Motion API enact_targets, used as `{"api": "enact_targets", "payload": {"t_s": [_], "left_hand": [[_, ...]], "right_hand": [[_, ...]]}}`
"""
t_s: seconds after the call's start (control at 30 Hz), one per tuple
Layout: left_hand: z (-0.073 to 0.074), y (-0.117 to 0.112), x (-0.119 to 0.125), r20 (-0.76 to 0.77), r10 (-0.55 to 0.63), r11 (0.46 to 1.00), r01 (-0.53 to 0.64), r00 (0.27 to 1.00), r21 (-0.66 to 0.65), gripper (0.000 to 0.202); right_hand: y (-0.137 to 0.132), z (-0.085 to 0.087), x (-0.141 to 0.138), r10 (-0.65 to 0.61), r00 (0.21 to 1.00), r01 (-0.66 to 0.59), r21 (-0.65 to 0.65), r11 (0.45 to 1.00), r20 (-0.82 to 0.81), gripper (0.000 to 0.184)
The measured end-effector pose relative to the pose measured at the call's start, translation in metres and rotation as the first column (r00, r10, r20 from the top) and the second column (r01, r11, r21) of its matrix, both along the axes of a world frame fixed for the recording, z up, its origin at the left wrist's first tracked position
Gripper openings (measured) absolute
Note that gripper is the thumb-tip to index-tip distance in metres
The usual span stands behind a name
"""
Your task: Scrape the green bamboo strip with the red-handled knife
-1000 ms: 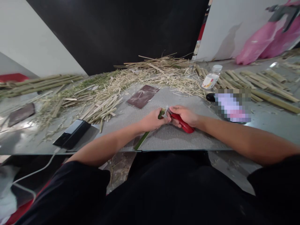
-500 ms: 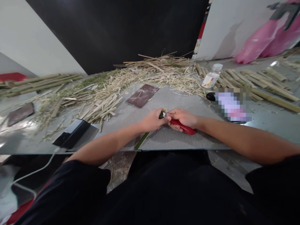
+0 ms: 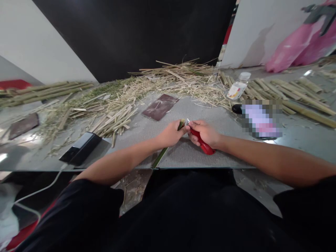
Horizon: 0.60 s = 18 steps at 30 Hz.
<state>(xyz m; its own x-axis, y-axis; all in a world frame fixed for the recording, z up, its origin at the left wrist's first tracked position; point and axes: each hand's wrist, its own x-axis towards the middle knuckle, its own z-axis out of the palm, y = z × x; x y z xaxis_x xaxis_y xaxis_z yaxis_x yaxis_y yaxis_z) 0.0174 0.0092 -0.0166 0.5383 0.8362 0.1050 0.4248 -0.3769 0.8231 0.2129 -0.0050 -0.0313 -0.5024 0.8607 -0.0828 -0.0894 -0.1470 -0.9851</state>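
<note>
- Left hand (image 3: 170, 134) grips a green bamboo strip (image 3: 160, 157); right hand (image 3: 203, 132) clasps a red-handled knife (image 3: 202, 144).
- Sandpaper sheet (image 3: 160, 106) and bamboo shavings (image 3: 162, 85) lie beyond.
- Blade mostly hidden by fingers.

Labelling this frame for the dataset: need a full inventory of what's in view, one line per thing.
green bamboo strip: 1, green, held over the mat, reaching to the table's near edge
red-handled knife: 1, red handle, blade tip at the strip's far end
grey mat: 1, grey, under the hands
sandpaper sheets: 2, dark brown, one beyond the hands, one far left
bamboo shavings: heap, pale straw, far side of the table
split bamboo slats: pile, tan, left of the mat
bamboo poles: bundles, tan-green, far right and far left
plastic bottle: 1, clear, white cap, far right
black box: 1, black, near left, white cable leading off
left hand: grips the strip
right hand: grips the knife
</note>
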Motion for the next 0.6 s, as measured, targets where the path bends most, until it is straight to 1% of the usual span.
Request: {"api": "enact_targets", "payload": {"t_s": [0.07,0.1,0.23,0.33,0.5,0.6], "left_hand": [[-0.002,0.001,0.000,0.009,0.017,1.000,-0.017,1.000,0.008,0.049],[-0.003,0.001,0.000,0.013,0.022,1.000,-0.022,1.000,0.006,0.051],[-0.007,0.001,-0.002,0.024,0.030,0.998,-0.028,0.999,-0.059,0.057],[-0.005,-0.002,-0.003,0.025,0.014,0.997,-0.012,1.000,-0.073,0.059],[-0.001,-0.004,-0.003,0.014,-0.022,0.997,0.023,1.000,-0.080,0.058],[-0.003,-0.004,-0.003,0.001,-0.044,0.998,0.044,0.999,-0.045,0.054]], "right_hand": [[0.004,0.000,0.003,-0.011,1.000,0.011,0.010,1.000,-0.004,0.037],[0.006,0.000,0.006,0.012,1.000,-0.012,0.008,1.000,0.003,0.036],[0.012,0.001,0.014,0.199,0.978,-0.197,-0.043,0.979,0.060,0.033],[0.011,0.003,0.015,0.283,0.957,-0.278,-0.078,0.957,0.063,0.029],[0.009,0.006,0.013,0.323,0.944,-0.317,-0.091,0.944,0.071,0.032],[0.010,0.005,0.014,0.333,0.940,-0.324,-0.100,0.941,0.079,0.035]]}}
